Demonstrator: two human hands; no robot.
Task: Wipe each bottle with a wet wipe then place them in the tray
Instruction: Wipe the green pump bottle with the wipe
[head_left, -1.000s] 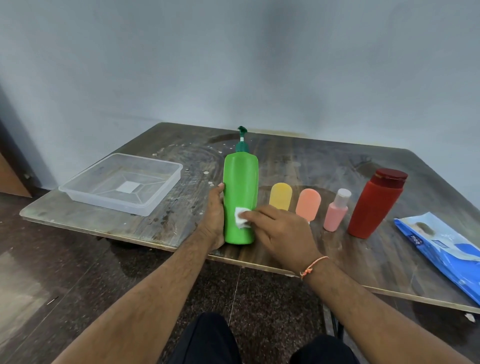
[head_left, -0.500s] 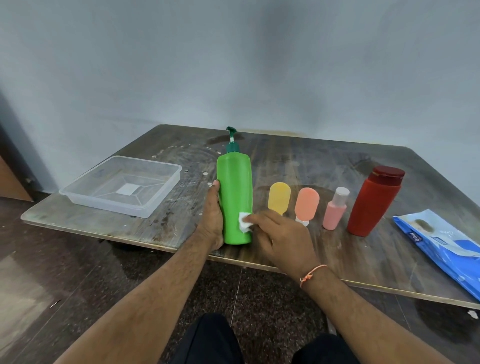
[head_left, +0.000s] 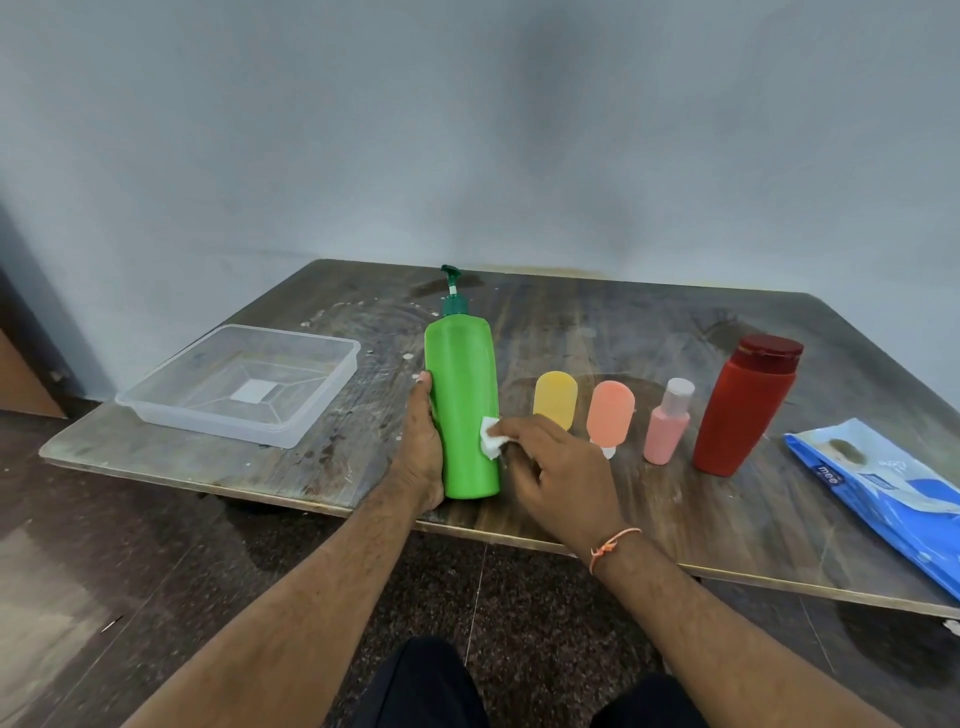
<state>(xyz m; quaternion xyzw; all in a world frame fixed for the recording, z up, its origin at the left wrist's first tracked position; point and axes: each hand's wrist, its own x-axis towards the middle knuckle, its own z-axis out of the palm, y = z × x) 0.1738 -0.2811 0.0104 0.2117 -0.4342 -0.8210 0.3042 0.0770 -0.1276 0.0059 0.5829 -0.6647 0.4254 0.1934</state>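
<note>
Green pump bottle (head_left: 464, 410) upright near front edge of counter (head_left: 597, 332). Left hand (head_left: 423, 447) fingers wrapped round its side, steadying it against rubbing. Right hand (head_left: 558, 475) fingers pinch wet wipe (head_left: 491, 442) onto lower body. Tray (head_left: 156, 410) waits left, holding no bottles.

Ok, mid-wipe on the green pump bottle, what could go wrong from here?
1. The green pump bottle is tall and stands near the table's front edge; a hard sideways rub with the wipe might tip it if the left hand loosens.
2. The right hand works close to the yellow bottle and orange bottle; it could knock them over.
</note>
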